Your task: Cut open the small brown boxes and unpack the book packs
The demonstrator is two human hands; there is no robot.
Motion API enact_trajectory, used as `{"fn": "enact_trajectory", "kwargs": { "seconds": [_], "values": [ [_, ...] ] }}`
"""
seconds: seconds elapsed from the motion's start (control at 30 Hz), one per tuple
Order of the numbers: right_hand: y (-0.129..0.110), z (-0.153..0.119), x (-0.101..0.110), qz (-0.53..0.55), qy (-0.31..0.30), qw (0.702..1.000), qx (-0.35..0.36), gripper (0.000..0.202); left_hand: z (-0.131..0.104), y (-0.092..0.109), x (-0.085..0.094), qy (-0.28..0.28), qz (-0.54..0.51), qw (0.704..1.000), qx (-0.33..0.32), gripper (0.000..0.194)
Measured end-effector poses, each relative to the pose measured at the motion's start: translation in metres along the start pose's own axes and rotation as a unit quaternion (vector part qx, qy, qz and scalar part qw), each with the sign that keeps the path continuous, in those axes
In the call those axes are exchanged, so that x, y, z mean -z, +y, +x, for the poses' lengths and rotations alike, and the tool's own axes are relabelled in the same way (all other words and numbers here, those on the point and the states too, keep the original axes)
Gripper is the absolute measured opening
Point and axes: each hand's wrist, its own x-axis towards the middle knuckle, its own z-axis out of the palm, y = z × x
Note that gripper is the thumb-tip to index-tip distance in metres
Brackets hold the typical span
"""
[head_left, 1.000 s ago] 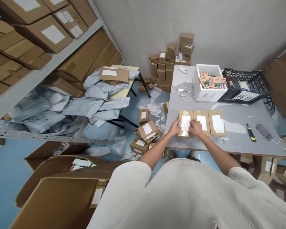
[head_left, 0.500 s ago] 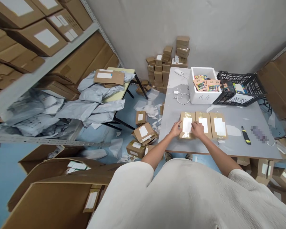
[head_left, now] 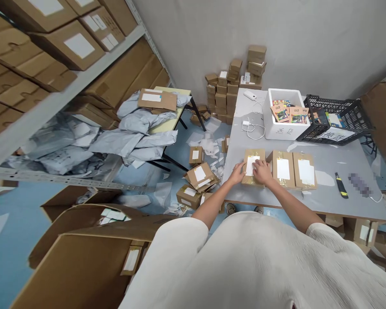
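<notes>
On the grey table, a taped cardboard box (head_left: 248,178) with a white label (head_left: 250,165) lies in front of me. My left hand (head_left: 236,174) grips this box along its left side, thumb near the top edge. Across the label rests my right hand (head_left: 262,172), its fingers apart and pressed on the paper, covering part of it. A narrow gap separates this box from a second labelled box (head_left: 283,169) on its right. Against that one stands a third labelled box (head_left: 304,171).
Behind the boxes stand a white foam box (head_left: 282,132) with colourful packets and a black crate (head_left: 340,116). A yellow-black utility knife (head_left: 341,185) lies to the right. A white cable (head_left: 254,131) curls at the back left. Boxes and paper scraps (head_left: 209,146) litter the floor.
The labelled box between my hands has slid left, away from the second box. My right hand has shifted from its right edge onto the label. The view has turned slightly left.
</notes>
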Motion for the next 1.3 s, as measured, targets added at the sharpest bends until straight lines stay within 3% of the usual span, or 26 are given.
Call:
{"fn": "enact_trajectory", "kwargs": {
  "seconds": [0.17,0.33,0.57,0.67,0.77,0.93,1.2,1.3],
  "values": [
    [-0.02,0.016,-0.009,0.089,0.021,0.992,0.089,0.043,-0.016,-0.018,0.029,0.053,0.043,0.997,0.028,0.07],
    [-0.028,0.022,-0.025,0.245,0.073,0.955,0.151,0.046,-0.03,-0.022,0.048,0.087,0.023,0.994,0.06,0.054],
    [-0.009,0.016,-0.059,0.213,0.059,0.975,0.037,0.044,-0.04,-0.02,0.062,0.098,0.008,0.989,0.108,0.053],
    [-0.003,0.013,-0.074,0.163,0.034,0.985,-0.045,0.047,-0.048,-0.022,0.066,0.075,0.054,0.992,0.092,0.065],
    [-0.001,0.012,-0.083,0.161,0.005,0.984,-0.077,0.056,-0.056,-0.021,0.067,0.042,0.115,0.991,0.048,0.072],
    [0.001,0.017,-0.081,0.192,-0.006,0.98,-0.06,0.064,-0.058,-0.015,0.066,-0.002,0.16,0.986,0.038,0.079],
    [0.002,0.026,-0.062,0.178,-0.053,0.98,-0.072,0.071,-0.035,-0.001,0.064,-0.003,0.197,0.979,0.059,0.078],
    [0.012,0.017,-0.056,0.172,-0.022,0.983,-0.054,0.065,-0.029,0.01,0.059,0.004,0.226,0.972,0.064,0.077]
  ]
}}
